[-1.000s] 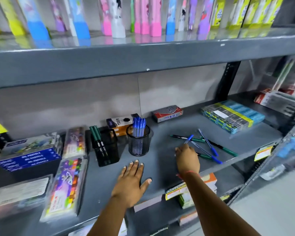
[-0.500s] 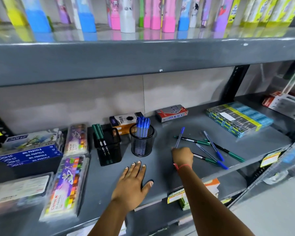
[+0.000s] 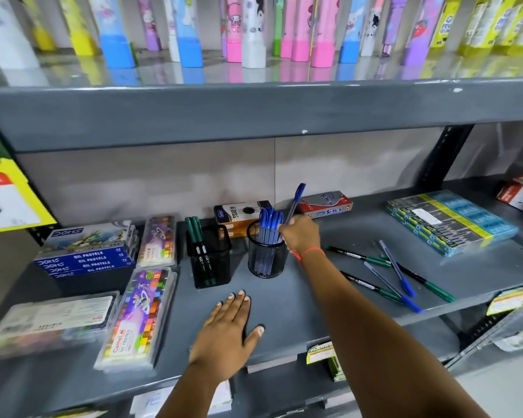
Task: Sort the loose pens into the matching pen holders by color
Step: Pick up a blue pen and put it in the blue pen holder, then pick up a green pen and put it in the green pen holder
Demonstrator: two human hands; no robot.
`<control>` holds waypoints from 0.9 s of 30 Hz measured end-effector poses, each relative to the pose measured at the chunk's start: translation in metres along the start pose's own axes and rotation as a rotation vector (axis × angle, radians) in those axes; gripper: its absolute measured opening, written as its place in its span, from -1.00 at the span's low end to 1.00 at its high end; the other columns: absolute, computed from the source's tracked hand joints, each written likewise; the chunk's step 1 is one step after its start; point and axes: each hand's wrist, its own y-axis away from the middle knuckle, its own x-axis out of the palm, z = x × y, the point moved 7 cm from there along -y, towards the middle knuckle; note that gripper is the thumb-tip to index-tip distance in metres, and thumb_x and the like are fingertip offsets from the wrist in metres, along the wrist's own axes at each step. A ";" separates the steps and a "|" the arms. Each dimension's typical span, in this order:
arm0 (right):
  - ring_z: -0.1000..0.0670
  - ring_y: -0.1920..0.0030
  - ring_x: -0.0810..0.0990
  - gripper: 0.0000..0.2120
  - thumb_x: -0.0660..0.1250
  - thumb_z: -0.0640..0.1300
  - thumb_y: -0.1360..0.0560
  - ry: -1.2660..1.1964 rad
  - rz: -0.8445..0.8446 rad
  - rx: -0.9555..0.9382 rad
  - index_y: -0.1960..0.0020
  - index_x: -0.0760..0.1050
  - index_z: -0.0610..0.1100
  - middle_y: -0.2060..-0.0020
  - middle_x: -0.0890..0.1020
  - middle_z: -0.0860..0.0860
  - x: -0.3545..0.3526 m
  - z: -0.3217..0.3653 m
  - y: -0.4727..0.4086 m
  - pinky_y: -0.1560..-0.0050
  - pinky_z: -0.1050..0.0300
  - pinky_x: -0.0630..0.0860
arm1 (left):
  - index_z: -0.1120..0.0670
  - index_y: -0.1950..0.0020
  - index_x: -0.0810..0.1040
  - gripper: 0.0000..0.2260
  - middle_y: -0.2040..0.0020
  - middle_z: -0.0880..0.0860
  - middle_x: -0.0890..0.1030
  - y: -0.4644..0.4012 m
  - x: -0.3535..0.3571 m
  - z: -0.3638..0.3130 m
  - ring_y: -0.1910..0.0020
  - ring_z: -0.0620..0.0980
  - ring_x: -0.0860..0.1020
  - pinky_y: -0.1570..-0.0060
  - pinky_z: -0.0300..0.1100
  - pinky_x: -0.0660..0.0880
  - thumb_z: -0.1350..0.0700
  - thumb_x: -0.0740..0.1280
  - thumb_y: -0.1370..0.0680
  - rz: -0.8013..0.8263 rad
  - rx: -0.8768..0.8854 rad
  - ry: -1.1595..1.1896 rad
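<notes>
Holding a blue pen (image 3: 296,203) in my right hand (image 3: 301,238), I have the fingers pinched shut around its lower barrel, with the capped end tilted up and to the right above the round mesh holder (image 3: 266,260). That holder stands near the middle of the grey shelf (image 3: 329,300) and is already packed with blue pens (image 3: 269,220), caps up; my knuckles sit just beside its right rim, and I cannot tell whether the tip of the pen I hold is inside the cup yet, since my hand hides it. Just left of it stands the square mesh holder (image 3: 210,257), with green pens (image 3: 194,230) leaning in it. My left hand (image 3: 228,333) lies flat on the shelf in front of both holders, palm down, fingers spread and holding nothing. Off to the right the loose pens (image 3: 387,276) lie scattered and crossing one another on the shelf: I count at least two blue-capped ones and several dark ones with green caps. Behind the holders, against the back wall, an orange box (image 3: 239,217) and a red and grey box (image 3: 326,205) lie on their sides. Boxes of oil pastels (image 3: 88,254) are stacked at the left end of the shelf
</notes>
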 end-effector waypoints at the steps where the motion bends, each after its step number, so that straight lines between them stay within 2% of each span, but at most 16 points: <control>1: -0.14 0.24 0.56 -0.87 0.26 -0.27 -0.44 0.006 -0.001 0.003 0.30 0.42 -0.20 0.22 0.58 -0.20 0.002 -0.003 0.000 0.04 -0.06 0.62 | 0.04 -0.48 -0.09 0.03 -0.52 -0.03 -0.09 0.000 0.000 0.000 -0.47 -0.10 -0.15 -0.35 -0.23 -0.29 -0.44 -0.56 -0.14 -0.001 -0.004 -0.004; 3: -0.13 0.22 0.54 -0.89 0.28 -0.26 -0.46 -0.002 -0.001 0.008 0.24 0.44 -0.23 0.21 0.55 -0.17 0.004 -0.008 0.000 0.01 -0.07 0.62 | 0.04 -0.48 -0.10 0.03 -0.52 -0.03 -0.09 0.000 0.001 0.000 -0.47 -0.10 -0.15 -0.35 -0.23 -0.28 -0.43 -0.57 -0.13 0.001 -0.007 -0.012; 6: -0.10 0.14 0.52 -0.91 0.33 -0.21 -0.47 0.020 0.030 -0.024 0.11 0.51 -0.25 0.16 0.56 -0.15 0.005 -0.008 -0.003 -0.01 0.04 0.52 | 0.04 -0.48 -0.10 0.04 -0.52 -0.03 -0.09 -0.001 0.001 0.000 -0.47 -0.10 -0.14 -0.35 -0.23 -0.28 -0.44 -0.57 -0.13 0.002 -0.010 -0.014; 9: -0.14 -0.03 0.59 -0.78 0.37 -0.17 -0.47 -0.073 0.019 0.013 -0.07 0.55 -0.24 -0.03 0.63 -0.18 0.000 -0.011 -0.005 -0.16 0.08 0.49 | 0.04 -0.48 -0.11 0.04 -0.52 -0.03 -0.09 -0.001 0.000 0.000 -0.47 -0.10 -0.14 -0.35 -0.23 -0.28 -0.44 -0.58 -0.12 0.001 -0.009 -0.024; 10: -0.15 -0.05 0.59 -0.79 0.36 -0.16 -0.48 -0.101 -0.003 0.031 -0.07 0.56 -0.23 -0.03 0.63 -0.19 -0.005 -0.014 -0.004 -0.13 0.12 0.48 | 0.04 -0.48 -0.11 0.04 -0.52 -0.03 -0.09 -0.001 -0.001 -0.001 -0.47 -0.10 -0.14 -0.35 -0.22 -0.28 -0.44 -0.58 -0.12 0.000 -0.007 -0.026; 11: -0.16 -0.02 0.59 -0.86 0.32 -0.17 -0.49 -0.089 -0.031 0.034 0.01 0.56 -0.22 0.02 0.63 -0.21 -0.010 -0.018 -0.003 -0.04 0.16 0.45 | 0.04 -0.48 -0.11 0.04 -0.52 -0.03 -0.09 -0.001 0.000 -0.001 -0.47 -0.10 -0.14 -0.35 -0.22 -0.28 -0.44 -0.57 -0.12 0.000 -0.006 -0.024; 12: -0.19 0.01 0.59 -0.88 0.27 -0.18 -0.51 -0.012 -0.067 0.038 0.10 0.54 -0.22 0.06 0.62 -0.25 -0.017 -0.025 0.000 0.04 0.15 0.43 | 0.04 -0.48 -0.11 0.04 -0.52 -0.02 -0.08 -0.001 -0.001 -0.001 -0.47 -0.09 -0.13 -0.35 -0.22 -0.27 -0.44 -0.57 -0.13 0.001 -0.005 -0.018; 13: -0.23 -0.02 0.59 -0.86 0.22 -0.20 -0.51 0.099 -0.113 0.039 0.11 0.53 -0.24 0.03 0.63 -0.28 -0.024 -0.035 0.001 0.05 0.11 0.44 | 0.05 -0.48 -0.10 0.04 -0.52 -0.02 -0.07 -0.001 0.000 -0.001 -0.47 -0.09 -0.13 -0.36 -0.22 -0.27 -0.44 -0.56 -0.13 0.002 -0.003 -0.014; 16: -0.24 -0.30 0.43 -0.69 0.18 -0.22 -0.51 0.532 -0.185 0.065 -0.22 0.48 -0.24 -0.26 0.51 -0.22 -0.044 -0.071 0.013 -0.20 -0.03 0.44 | 0.04 -0.48 -0.09 0.03 -0.52 -0.02 -0.06 0.000 0.000 -0.001 -0.47 -0.09 -0.12 -0.36 -0.22 -0.26 -0.45 -0.55 -0.13 -0.001 0.003 -0.008; 19: -0.18 -0.40 0.29 -0.48 0.33 -0.10 -0.47 0.918 -0.073 0.144 -0.39 0.32 -0.16 -0.38 0.37 -0.14 -0.052 -0.104 0.026 -0.29 -0.04 0.36 | 0.04 -0.48 -0.06 0.03 -0.52 -0.02 -0.04 0.000 0.001 -0.001 -0.47 -0.09 -0.11 -0.38 -0.22 -0.25 -0.45 -0.55 -0.15 -0.009 0.008 -0.015; 22: -0.18 -0.38 0.33 -0.55 0.26 -0.12 -0.52 1.041 -0.043 0.070 -0.39 0.33 -0.15 -0.35 0.42 -0.13 -0.048 -0.109 0.030 -0.28 -0.03 0.36 | 0.05 -0.48 -0.06 0.04 -0.52 -0.01 -0.04 0.000 0.000 -0.001 -0.47 -0.08 -0.10 -0.37 -0.22 -0.25 -0.44 -0.56 -0.14 -0.012 0.009 -0.020; 24: -0.19 -0.35 0.38 -0.64 0.17 -0.16 -0.56 1.049 -0.044 -0.014 -0.35 0.38 -0.14 -0.31 0.47 -0.12 -0.039 -0.102 0.032 -0.26 -0.03 0.38 | 0.05 -0.48 -0.06 0.05 -0.52 -0.01 -0.05 0.000 0.000 -0.002 -0.47 -0.09 -0.11 -0.37 -0.22 -0.25 -0.45 -0.57 -0.13 -0.011 0.008 -0.017; 27: -0.18 -0.33 0.39 -0.65 0.11 -0.21 -0.56 1.010 0.010 -0.132 -0.33 0.40 -0.15 -0.29 0.49 -0.11 -0.017 -0.091 0.041 -0.26 -0.03 0.37 | 0.04 -0.48 -0.09 0.04 -0.52 -0.03 -0.07 0.000 -0.001 -0.001 -0.47 -0.10 -0.13 -0.36 -0.23 -0.26 -0.45 -0.57 -0.13 -0.011 0.007 -0.032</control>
